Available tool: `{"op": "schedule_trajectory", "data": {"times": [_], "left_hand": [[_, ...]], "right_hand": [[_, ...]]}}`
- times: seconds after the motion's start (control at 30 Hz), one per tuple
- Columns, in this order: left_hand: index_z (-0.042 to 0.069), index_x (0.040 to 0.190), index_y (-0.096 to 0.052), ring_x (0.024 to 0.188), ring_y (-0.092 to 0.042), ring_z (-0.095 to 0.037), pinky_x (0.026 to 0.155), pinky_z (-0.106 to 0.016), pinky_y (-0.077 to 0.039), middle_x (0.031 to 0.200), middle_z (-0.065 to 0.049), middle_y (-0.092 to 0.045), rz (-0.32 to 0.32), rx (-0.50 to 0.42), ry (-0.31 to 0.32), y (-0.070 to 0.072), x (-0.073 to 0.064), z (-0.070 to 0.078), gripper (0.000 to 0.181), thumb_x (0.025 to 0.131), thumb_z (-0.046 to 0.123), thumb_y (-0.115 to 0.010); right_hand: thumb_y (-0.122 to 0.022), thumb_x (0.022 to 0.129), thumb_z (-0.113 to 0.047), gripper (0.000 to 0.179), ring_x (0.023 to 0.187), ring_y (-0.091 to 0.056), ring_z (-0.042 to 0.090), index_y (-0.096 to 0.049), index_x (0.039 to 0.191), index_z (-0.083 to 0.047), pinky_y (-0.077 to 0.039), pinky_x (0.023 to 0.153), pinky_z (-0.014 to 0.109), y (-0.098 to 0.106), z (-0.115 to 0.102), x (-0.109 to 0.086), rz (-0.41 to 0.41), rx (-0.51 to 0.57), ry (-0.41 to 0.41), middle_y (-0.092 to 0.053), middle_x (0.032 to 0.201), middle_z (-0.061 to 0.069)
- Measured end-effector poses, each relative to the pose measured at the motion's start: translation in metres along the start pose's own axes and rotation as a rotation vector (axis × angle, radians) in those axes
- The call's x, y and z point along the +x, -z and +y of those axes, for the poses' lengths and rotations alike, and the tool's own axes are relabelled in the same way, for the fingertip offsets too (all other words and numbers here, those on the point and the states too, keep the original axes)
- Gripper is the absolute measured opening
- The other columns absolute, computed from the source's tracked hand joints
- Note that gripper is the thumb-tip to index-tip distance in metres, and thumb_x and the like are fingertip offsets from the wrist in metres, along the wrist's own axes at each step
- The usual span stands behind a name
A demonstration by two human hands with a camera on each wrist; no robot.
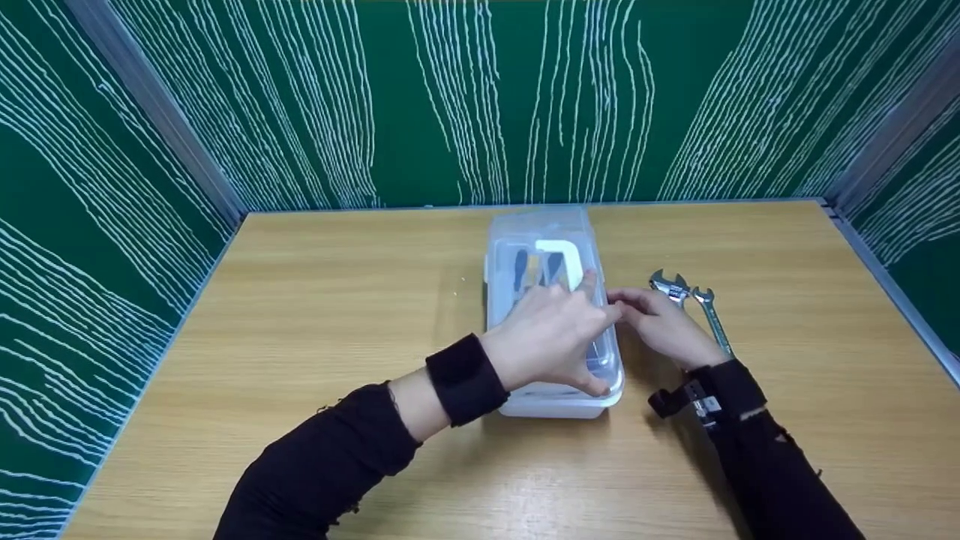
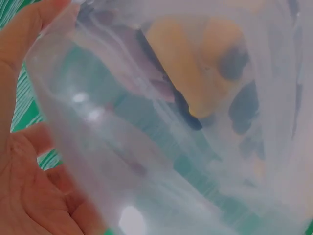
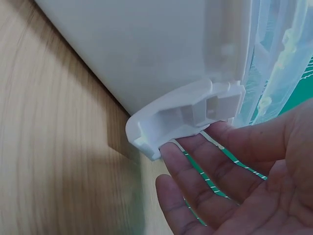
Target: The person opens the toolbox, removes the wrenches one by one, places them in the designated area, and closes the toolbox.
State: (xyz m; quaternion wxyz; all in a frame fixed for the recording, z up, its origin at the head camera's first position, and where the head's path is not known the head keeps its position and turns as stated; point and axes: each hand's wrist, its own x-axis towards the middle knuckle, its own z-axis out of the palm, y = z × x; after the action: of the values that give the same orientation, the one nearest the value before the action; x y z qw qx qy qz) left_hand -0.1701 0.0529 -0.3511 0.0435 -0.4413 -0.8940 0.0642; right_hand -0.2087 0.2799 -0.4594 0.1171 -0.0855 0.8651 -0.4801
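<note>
A clear-lidded plastic storage box (image 1: 555, 411) stands near the table's middle, its translucent lid (image 1: 510, 255) on top. My left hand (image 1: 551, 330) lies spread across the lid, thumb toward the near right corner and index finger on the right rim. Close up in the left wrist view, the same hand (image 2: 34, 176) is beside the clear plastic, with blurred orange-and-black tool handles (image 2: 178, 68) behind it. On the box's right side, my right hand (image 1: 667, 326) touches a white latch (image 3: 181, 115) with thumb and fingertips. Fairly straight fingers (image 3: 195, 186) press its outer edge.
An adjustable wrench (image 1: 670, 287) and a smaller wrench (image 1: 712, 319) lie right of the box, partly behind the right hand. The wooden table (image 1: 337, 300) is bordered by green walls (image 1: 420, 112) with white wavy lines.
</note>
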Motion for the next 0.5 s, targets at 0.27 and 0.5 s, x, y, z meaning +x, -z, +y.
{"op": "schedule_trajectory", "data": {"times": [0.27, 0.5], "left_hand": [[0.022, 0.145, -0.066, 0.077, -0.066, -0.016, 0.074, -0.030, -0.066, 0.161, -0.025, -0.052, -0.020, 0.067, -0.020, -0.009, 0.004, 0.008, 0.090, 0.078, 0.081, -0.078], [0.023, 0.145, -0.065, 0.089, -0.071, -0.016, 0.080, -0.030, -0.066, 0.162, -0.024, -0.051, -0.015, 0.077, -0.018, -0.015, 0.004, 0.012, 0.089, 0.078, 0.080, -0.078]], "right_hand": [[-0.042, 0.116, -0.016, 0.042, 0.149, -0.050, 0.043, -0.055, 0.152, 0.002, -0.035, 0.127, 0.065, -0.001, -0.001, 0.001, 0.003, 0.027, 0.010, -0.058, 0.154, 0.025], [-0.044, 0.116, -0.020, 0.044, 0.151, -0.047, 0.044, -0.054, 0.153, 0.001, -0.034, 0.127, 0.065, 0.000, -0.001, -0.001, 0.002, 0.025, -0.007, -0.056, 0.156, 0.025]]}}
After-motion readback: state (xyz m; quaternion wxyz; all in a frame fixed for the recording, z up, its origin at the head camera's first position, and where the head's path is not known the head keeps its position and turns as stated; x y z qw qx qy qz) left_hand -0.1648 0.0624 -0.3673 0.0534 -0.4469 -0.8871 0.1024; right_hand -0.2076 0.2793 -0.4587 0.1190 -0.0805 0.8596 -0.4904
